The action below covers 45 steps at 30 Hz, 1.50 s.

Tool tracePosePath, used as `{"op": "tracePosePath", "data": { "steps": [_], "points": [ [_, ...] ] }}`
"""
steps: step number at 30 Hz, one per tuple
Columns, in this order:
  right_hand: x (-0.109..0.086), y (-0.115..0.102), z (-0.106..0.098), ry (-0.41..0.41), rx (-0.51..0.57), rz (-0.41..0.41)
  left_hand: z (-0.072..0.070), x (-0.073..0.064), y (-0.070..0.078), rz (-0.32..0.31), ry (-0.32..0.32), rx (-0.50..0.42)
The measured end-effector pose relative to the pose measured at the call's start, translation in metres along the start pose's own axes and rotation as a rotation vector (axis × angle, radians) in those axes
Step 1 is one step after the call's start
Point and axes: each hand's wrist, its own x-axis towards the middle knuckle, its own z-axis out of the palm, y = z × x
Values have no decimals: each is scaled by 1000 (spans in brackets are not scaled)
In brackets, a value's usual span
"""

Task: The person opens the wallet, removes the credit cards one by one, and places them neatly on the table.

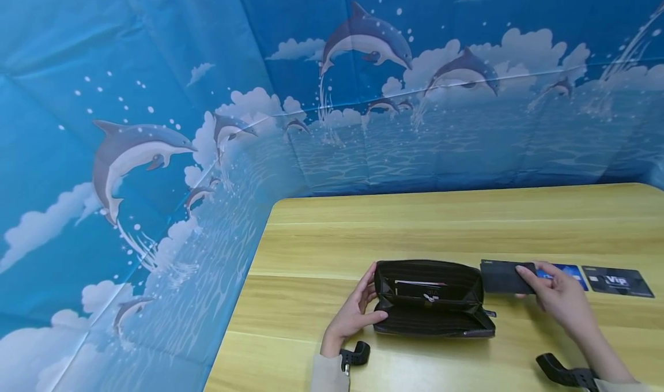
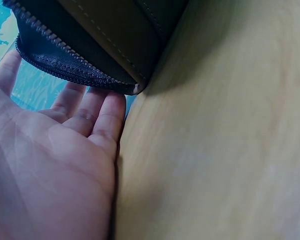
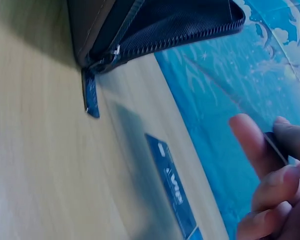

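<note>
Black wallet (image 1: 433,321), seen from the head, unzipped and gaping on the wood-grain surface (image 1: 363,230). Left hand (image 1: 357,309) at its left end, thumb on the front half, fingers behind the other, holding it in a wide grip. Right hand (image 1: 562,298) just off its right end, thumb and fingers closed in a pinch on a dark card (image 1: 502,278); contact with the wallet impossible to tell. Farther right, flat on the surface, a blue card (image 1: 572,273), partly hidden by that hand, and a dark Vip card (image 1: 617,281).

From the left wrist, palm in view, fingertips touching the wallet's toothed zip edge (image 2: 69,72).

From the right wrist, same pinch on the dark card's thin edge; zip tab (image 3: 91,95) at the wallet's corner.
</note>
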Motion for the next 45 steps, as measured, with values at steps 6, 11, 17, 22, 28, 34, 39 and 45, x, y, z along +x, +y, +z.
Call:
{"op": "tracePosePath", "data": {
  "steps": [6,11,17,22,28,34,39,45],
  "points": [
    [-6,12,-2,-53,-130,35,0,0,-1,-10,-1,0],
    [-10,23,-5,-78,-200,43,1,0,-1,-12,3,-1],
    [-13,30,-8,-158,-192,118,0,0,-1,-15,3,3],
    [-14,29,-9,-182,-200,144,0,0,-1,-8,4,7],
    [-15,32,-11,-168,-320,112,0,-1,-1,10,5,5],
    [-18,36,-9,-66,-408,95,0,0,-2,29,0,-3],
    [-17,39,-8,1,-457,104,0,0,0,32,1,-6],
    [-14,42,-11,4,-497,108,0,-1,1,37,3,-10]
  ]
}}
